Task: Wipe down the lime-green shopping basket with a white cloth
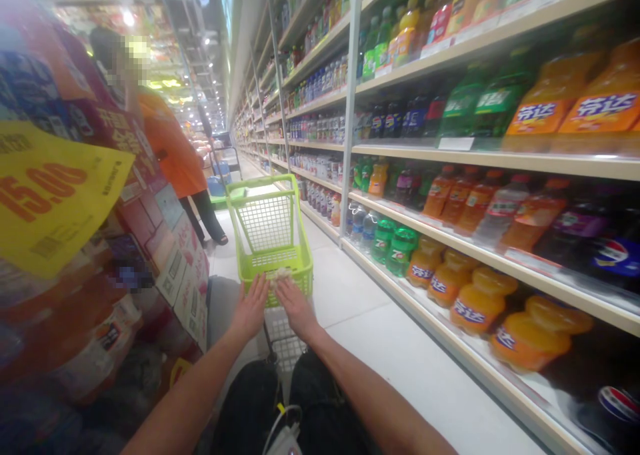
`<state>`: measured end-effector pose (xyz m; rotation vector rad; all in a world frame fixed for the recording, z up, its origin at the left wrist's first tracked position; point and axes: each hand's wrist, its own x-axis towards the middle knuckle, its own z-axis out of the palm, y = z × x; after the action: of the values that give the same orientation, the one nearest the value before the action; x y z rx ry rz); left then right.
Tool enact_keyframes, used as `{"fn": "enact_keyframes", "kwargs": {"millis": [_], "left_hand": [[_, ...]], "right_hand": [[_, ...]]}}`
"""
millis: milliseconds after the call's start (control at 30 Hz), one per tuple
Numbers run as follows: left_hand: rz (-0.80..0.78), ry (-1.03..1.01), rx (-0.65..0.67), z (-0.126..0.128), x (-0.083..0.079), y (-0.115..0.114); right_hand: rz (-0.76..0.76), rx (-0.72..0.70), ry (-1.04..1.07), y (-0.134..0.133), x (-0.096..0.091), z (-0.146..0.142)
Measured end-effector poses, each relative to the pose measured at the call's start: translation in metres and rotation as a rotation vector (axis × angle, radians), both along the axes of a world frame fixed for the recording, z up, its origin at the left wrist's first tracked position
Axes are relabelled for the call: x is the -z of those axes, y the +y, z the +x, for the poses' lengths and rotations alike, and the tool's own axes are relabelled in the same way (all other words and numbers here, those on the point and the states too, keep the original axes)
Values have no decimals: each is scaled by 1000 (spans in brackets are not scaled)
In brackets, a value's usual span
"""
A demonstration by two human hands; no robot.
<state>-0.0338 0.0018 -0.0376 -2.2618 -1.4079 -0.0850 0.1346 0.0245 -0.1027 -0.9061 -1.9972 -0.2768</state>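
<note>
In front of me stands a green plastic shopping cart [303,248] with a lattice basket. My left hand [253,306] rests at the near rim of the basket, on its left part, with fingers stretched forward and nothing visible in them. Beside it, my right hand [296,310] has its fingers over a crumpled pale cloth or tissue [283,274], pressed at the same near rim. The fingertips partly cover this wad, so its exact kind is unclear. No goods can be seen inside the basket.
Along the right runs a long drinks shelf [490,163] with several tiers of bottles. A stacked carton display [183,291] with a yellow price sign [55,198] borders the left. Ahead on the left stands a person in an orange top [170,145], near another cart [227,158].
</note>
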Motion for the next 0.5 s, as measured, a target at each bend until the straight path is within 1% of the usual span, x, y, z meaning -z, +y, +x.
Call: {"fn": "enact_keyframes", "kwargs": {"millis": [100,133,167,200,233,333,400,433,467,500], "left_hand": [[-18,14,-15,-14,13,-6],[-30,19,-21,-19,17,-8],[-43,21,-30,-25,20,-10],[-53,17,-43,-31,23,-11],[-57,6,-60,-38,24,-13],[-37,-48,-108,-56,23,-14],[-14,-77,-132,-65,20,-13],[-7,-88,-144,-68,17,-12],[-4,-96,-157,-70,15,-12],[-7,-100,-166,-70,14,-12]], "right_hand": [[-87,-17,-135,-1,37,-22],[-114,-21,-156,-4,44,-25],[-127,-28,-161,-7,47,-27],[-126,-41,-153,-10,45,-28],[-114,-60,-133,-13,39,-29],[-47,-109,-47,-17,4,-37],[-18,-114,-30,-13,-18,-48],[-10,-116,-42,-10,-23,-55],[-8,-120,-69,-6,-24,-61],[-11,-128,-106,-2,-21,-66]]}}
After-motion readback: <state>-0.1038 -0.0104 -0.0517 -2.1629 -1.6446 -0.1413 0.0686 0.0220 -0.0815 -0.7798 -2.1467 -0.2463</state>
